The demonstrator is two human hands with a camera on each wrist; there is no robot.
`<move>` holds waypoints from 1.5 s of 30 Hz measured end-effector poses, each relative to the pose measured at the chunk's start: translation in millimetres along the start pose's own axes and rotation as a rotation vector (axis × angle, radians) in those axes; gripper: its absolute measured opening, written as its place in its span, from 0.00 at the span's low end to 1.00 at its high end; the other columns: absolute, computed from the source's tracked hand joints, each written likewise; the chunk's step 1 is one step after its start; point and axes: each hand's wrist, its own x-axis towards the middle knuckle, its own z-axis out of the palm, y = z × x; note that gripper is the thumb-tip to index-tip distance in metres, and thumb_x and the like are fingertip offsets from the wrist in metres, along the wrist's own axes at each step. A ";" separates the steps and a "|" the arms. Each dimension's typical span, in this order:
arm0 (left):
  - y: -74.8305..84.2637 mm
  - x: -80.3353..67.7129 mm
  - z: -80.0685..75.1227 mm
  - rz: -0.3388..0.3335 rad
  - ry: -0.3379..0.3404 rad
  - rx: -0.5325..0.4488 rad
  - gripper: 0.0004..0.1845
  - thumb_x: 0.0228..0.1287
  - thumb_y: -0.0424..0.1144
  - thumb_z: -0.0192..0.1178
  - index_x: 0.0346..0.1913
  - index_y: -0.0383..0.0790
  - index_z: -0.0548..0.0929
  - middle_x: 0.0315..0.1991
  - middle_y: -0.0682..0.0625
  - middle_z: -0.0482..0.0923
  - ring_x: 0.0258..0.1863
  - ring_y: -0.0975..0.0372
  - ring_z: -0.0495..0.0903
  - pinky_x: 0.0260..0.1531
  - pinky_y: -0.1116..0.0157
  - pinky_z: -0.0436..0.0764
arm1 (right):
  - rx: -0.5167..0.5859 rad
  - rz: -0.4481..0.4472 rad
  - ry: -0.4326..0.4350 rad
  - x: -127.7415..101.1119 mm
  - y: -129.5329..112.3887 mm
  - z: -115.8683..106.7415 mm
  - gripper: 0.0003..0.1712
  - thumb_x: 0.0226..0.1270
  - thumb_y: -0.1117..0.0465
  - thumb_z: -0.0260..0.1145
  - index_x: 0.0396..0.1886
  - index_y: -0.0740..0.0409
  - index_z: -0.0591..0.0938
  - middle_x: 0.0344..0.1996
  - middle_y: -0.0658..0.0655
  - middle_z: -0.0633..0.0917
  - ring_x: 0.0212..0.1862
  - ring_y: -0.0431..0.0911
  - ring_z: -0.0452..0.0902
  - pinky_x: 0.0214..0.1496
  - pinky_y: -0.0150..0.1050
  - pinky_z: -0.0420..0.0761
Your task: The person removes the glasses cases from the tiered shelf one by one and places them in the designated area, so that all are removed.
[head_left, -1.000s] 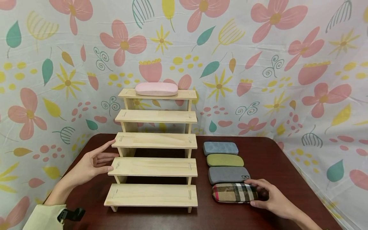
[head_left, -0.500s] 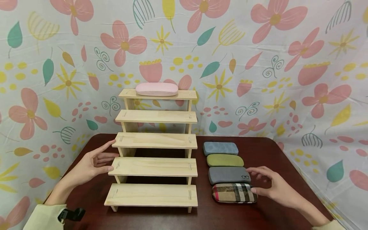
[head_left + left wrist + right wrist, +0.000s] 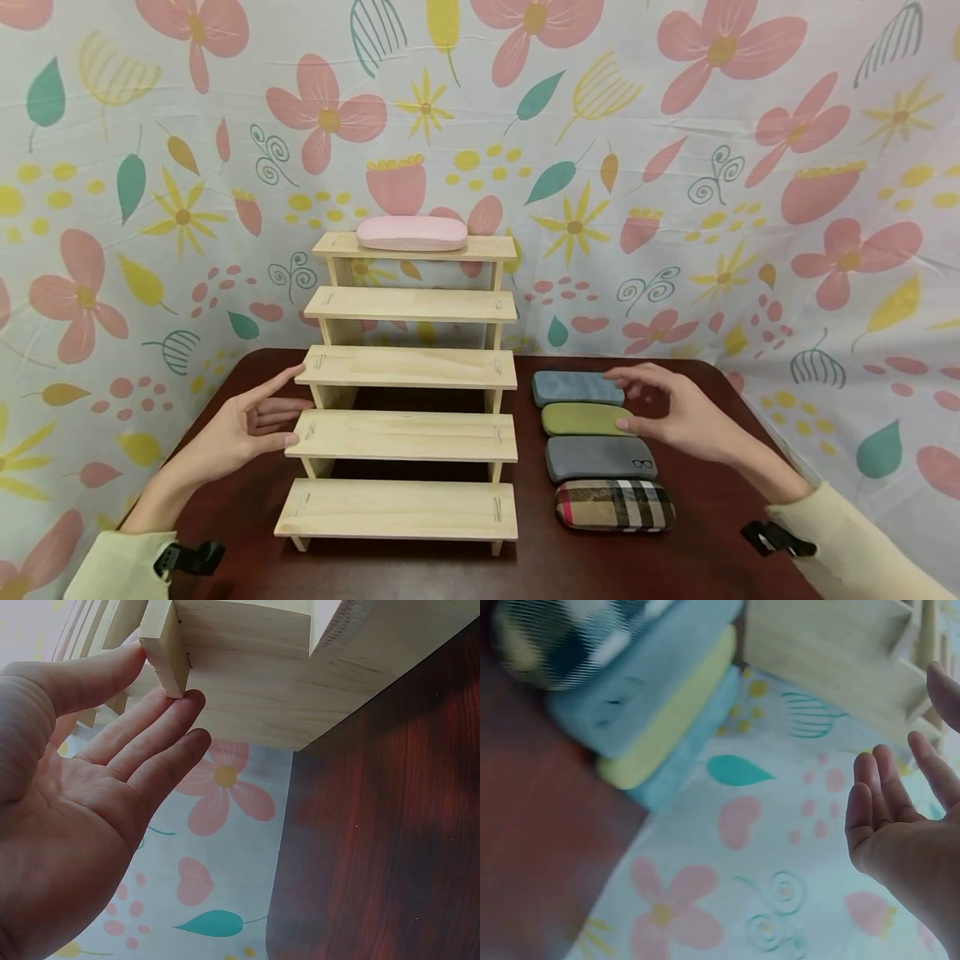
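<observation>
A tiered wooden display stand (image 3: 405,435) stands left of centre, with a pink glasses case (image 3: 411,233) on its top step. My left hand (image 3: 240,425) touches the stand's left edge; in the left wrist view its thumb (image 3: 112,671) and fingertips (image 3: 193,701) meet the end of a board. On the right, my right hand (image 3: 675,412) is over the right ends of a blue glasses case (image 3: 573,388) and a green glasses case (image 3: 581,419), fingers spread and holding nothing. In front of these lie a grey glasses case (image 3: 596,458) and a plaid glasses case (image 3: 613,506).
The dark red-brown table (image 3: 540,575) carries the stand and the row of cases. Behind and at both sides hangs a floral cloth (image 3: 480,125). Black straps (image 3: 780,540) circle the light sleeves.
My right hand has left the right end of the plaid case and moved away from me, past the grey case, to the green and blue ones. The left hand stays at the stand.
</observation>
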 end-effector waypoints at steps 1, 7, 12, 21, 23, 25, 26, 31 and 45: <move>-0.5 -0.2 0.3 -0.001 -0.001 -0.001 0.47 0.56 0.31 0.68 0.75 0.48 0.53 0.55 0.37 0.77 0.55 0.49 0.76 0.47 0.63 0.79 | -0.005 -0.008 -0.002 5.8 -2.7 -0.8 0.32 0.56 0.57 0.74 0.61 0.43 0.75 0.48 0.45 0.78 0.44 0.38 0.72 0.41 0.33 0.73; -2.7 -1.5 0.9 -0.002 -0.003 -0.012 0.47 0.56 0.30 0.68 0.75 0.48 0.53 0.55 0.37 0.76 0.55 0.49 0.76 0.47 0.61 0.79 | 0.004 -0.065 -0.017 41.9 -17.9 -4.9 0.32 0.56 0.57 0.74 0.61 0.43 0.75 0.48 0.45 0.78 0.44 0.41 0.72 0.40 0.34 0.73; -0.9 -0.8 0.3 0.003 -0.001 -0.012 0.47 0.56 0.30 0.68 0.75 0.47 0.53 0.54 0.37 0.77 0.54 0.48 0.77 0.46 0.61 0.79 | 0.009 -0.089 -0.008 70.3 -42.2 -7.8 0.32 0.57 0.62 0.73 0.62 0.51 0.75 0.49 0.51 0.79 0.44 0.46 0.72 0.43 0.42 0.72; 2.6 -0.4 0.2 -0.014 -0.008 -0.041 0.47 0.56 0.29 0.68 0.75 0.47 0.53 0.55 0.33 0.75 0.54 0.48 0.77 0.44 0.59 0.81 | 0.056 -0.129 0.012 116.1 -88.6 -15.9 0.30 0.56 0.68 0.72 0.61 0.60 0.76 0.48 0.59 0.79 0.44 0.51 0.72 0.46 0.48 0.71; 2.6 -0.7 0.3 -0.014 -0.007 -0.036 0.48 0.56 0.30 0.68 0.75 0.47 0.53 0.55 0.34 0.75 0.54 0.48 0.77 0.44 0.60 0.80 | 0.077 -0.130 0.019 126.7 -92.9 -16.7 0.30 0.56 0.69 0.71 0.61 0.62 0.75 0.48 0.60 0.79 0.45 0.53 0.72 0.47 0.48 0.70; 2.6 -0.7 0.3 -0.013 -0.003 -0.030 0.47 0.56 0.30 0.68 0.75 0.47 0.53 0.55 0.34 0.75 0.54 0.48 0.77 0.45 0.60 0.80 | 0.086 -0.118 0.025 137.3 -96.8 -17.6 0.30 0.56 0.69 0.71 0.61 0.62 0.75 0.48 0.61 0.79 0.45 0.53 0.73 0.48 0.48 0.70; 2.6 -0.5 0.2 -0.012 -0.001 -0.030 0.47 0.56 0.30 0.68 0.75 0.47 0.53 0.55 0.34 0.75 0.54 0.48 0.77 0.45 0.60 0.80 | 0.085 -0.112 0.026 142.7 -98.8 -17.9 0.30 0.57 0.68 0.71 0.61 0.62 0.75 0.48 0.61 0.79 0.45 0.53 0.73 0.48 0.48 0.70; 1.9 0.2 0.2 -0.011 -0.004 -0.030 0.47 0.56 0.30 0.68 0.75 0.47 0.53 0.55 0.33 0.75 0.54 0.48 0.77 0.45 0.59 0.80 | 0.081 -0.090 0.009 168.8 -108.3 -19.0 0.30 0.58 0.64 0.71 0.62 0.59 0.75 0.50 0.60 0.78 0.47 0.53 0.72 0.50 0.47 0.70; -1.3 0.8 -0.1 -0.005 -0.013 -0.039 0.48 0.56 0.29 0.67 0.75 0.47 0.52 0.55 0.35 0.75 0.54 0.46 0.76 0.43 0.60 0.81 | 0.113 -0.140 -0.035 261.3 -80.4 -3.9 0.34 0.55 0.51 0.74 0.62 0.55 0.75 0.51 0.58 0.79 0.52 0.54 0.72 0.51 0.46 0.71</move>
